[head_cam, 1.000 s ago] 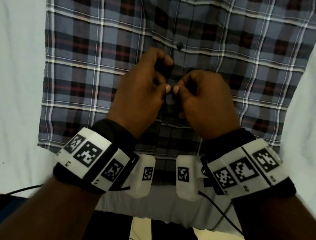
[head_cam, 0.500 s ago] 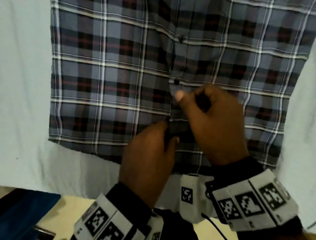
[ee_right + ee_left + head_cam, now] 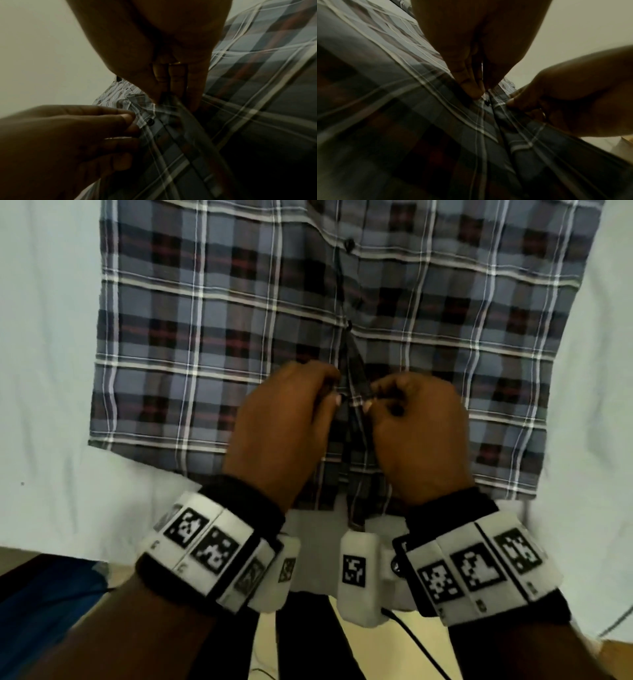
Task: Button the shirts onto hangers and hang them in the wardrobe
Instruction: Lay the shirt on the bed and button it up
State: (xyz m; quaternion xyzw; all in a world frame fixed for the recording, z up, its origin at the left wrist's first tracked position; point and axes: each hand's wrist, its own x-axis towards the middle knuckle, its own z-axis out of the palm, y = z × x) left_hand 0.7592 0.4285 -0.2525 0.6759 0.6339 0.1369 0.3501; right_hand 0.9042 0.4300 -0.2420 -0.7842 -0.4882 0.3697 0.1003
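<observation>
Fingers of both hands were busy at the front opening of the checked shirt [image 3: 205, 344], which lay flat on a white bed sheet [image 3: 44, 371] with its bottom hem nearest the person. The left hand [image 3: 284, 419] pinched the left edge of the opening, and the right hand [image 3: 421, 433] pinched the right edge, so each grip was closed on cloth. Two dark buttons higher up looked done up already, the nearer one [image 3: 349, 325] just above the hands. Below it the two edges were apart in a thin gap. My guess is that the next small button [image 3: 150, 121] was about to go through its hole. It could slip out, because it was tiny and smooth and the cloth was soft and floppy. The edges could also be lined up wrong, so the button went into the wrong hole and the checks did not match. Pulling too hard could bunch the shirt on the sheet. The head view showed the whole lower shirt and the done buttons, but the hands hid the loose button there. The right wrist view showed that button plainly, sitting just beside the left fingertips [image 3: 126, 117], and a ring [image 3: 175, 63] on the right hand. The left wrist view was dark and blurry, with only a dark speck [image 3: 486, 103] between the two hands. No hanger or wardrobe showed in any view.
</observation>
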